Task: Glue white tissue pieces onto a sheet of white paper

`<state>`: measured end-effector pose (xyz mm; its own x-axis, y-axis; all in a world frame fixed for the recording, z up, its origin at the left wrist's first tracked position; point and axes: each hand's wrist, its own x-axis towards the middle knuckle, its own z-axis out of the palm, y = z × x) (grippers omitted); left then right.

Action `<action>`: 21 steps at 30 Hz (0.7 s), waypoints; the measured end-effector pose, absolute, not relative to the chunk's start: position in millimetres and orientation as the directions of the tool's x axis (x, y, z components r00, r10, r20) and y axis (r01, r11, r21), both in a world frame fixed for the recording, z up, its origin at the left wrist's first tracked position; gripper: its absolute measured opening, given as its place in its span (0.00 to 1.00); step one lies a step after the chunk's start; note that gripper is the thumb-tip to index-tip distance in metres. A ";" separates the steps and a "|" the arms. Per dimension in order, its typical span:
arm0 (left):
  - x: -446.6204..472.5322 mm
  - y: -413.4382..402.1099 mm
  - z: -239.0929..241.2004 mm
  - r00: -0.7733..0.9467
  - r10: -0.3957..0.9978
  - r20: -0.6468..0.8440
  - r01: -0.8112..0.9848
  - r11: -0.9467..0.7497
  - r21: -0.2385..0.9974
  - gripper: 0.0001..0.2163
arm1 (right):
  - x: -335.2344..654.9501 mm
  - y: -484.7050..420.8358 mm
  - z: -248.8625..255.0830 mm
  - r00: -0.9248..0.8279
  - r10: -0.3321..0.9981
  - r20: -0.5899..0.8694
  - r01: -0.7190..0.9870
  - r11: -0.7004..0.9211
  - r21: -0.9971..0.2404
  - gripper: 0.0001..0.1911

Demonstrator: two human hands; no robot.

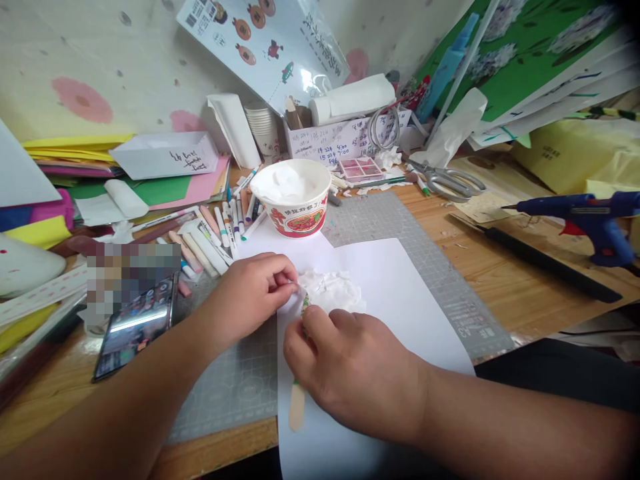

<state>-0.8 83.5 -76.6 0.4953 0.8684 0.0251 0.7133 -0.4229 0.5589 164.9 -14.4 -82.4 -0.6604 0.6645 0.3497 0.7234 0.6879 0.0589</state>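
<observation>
My left hand (253, 293) pinches the left edge of a round clump of torn white tissue pieces (333, 290) lying on a white sheet of paper (400, 300). My right hand (353, 367) is curled over a wooden craft stick (297, 403) whose lower end pokes out below my fingers; its upper end runs under the tissue clump. The fingers of both hands are closed. The sheet lies on a grey cutting mat (240, 380).
A paper bowl (296, 195) with white tissue stands behind the sheet. Marker pens (220, 230) lie to the left, a phone (137, 327) near the desk's left edge. Scissors (445, 179) and a blue glue gun (595, 220) are on the right. Coloured paper is stacked at far left.
</observation>
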 end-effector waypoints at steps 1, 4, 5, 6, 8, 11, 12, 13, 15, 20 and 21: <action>-0.5 83.0 -76.3 0.485 0.875 0.013 0.717 -0.406 0.567 0.02 | 164.3 -14.3 -82.5 -0.655 0.669 0.351 0.729 0.682 0.062 0.11; -0.2 82.0 -76.2 0.485 0.874 -0.010 0.712 -0.388 0.586 0.03 | 162.5 -13.8 -83.3 -0.636 0.678 0.368 0.747 0.661 0.072 0.12; -0.4 82.0 -76.5 0.487 0.873 -0.013 0.709 -0.387 0.589 0.04 | 161.8 -13.3 -83.6 -0.630 0.681 0.373 0.751 0.656 0.073 0.12; -0.7 82.2 -77.0 0.488 0.873 -0.017 0.708 -0.385 0.592 0.04 | 161.1 -12.7 -83.9 -0.625 0.684 0.375 0.756 0.651 0.073 0.12; -1.3 82.7 -78.1 0.487 0.873 -0.021 0.709 -0.381 0.593 0.04 | 160.3 -11.2 -84.0 -0.615 0.693 0.376 0.764 0.641 0.067 0.11; -1.8 83.3 -79.2 0.495 0.869 -0.017 0.710 -0.393 0.584 0.04 | 161.4 -10.3 -82.5 -0.618 0.701 0.357 0.761 0.648 0.045 0.11; -1.7 83.2 -79.3 0.500 0.866 -0.011 0.709 -0.402 0.579 0.04 | 162.7 -11.0 -81.3 -0.621 0.703 0.348 0.758 0.651 0.037 0.11; -1.3 83.0 -79.3 0.503 0.864 -0.007 0.710 -0.409 0.574 0.04 | 164.3 -12.2 -79.8 -0.627 0.699 0.343 0.752 0.659 0.032 0.11; -0.4 82.7 -78.9 0.502 0.865 -0.004 0.718 -0.413 0.560 0.04 | 169.0 -16.5 -75.8 -0.651 0.668 0.360 0.721 0.693 0.018 0.12; -1.4 85.5 -76.9 0.479 0.878 -0.003 0.731 -0.398 0.554 0.04 | 188.9 -25.6 -62.3 -0.665 0.477 0.575 0.531 0.843 -0.085 0.09; -2.4 86.3 -75.7 0.474 0.880 0.009 0.729 -0.399 0.556 0.04 | 194.9 -25.0 -59.3 -0.624 0.471 0.623 0.514 0.848 -0.126 0.09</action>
<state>-2.4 86.3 -75.7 0.4742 0.8804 0.0090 0.7294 -0.3986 0.5559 194.9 -25.0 -59.3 -0.6242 0.4708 0.6235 0.5142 0.8484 -0.1259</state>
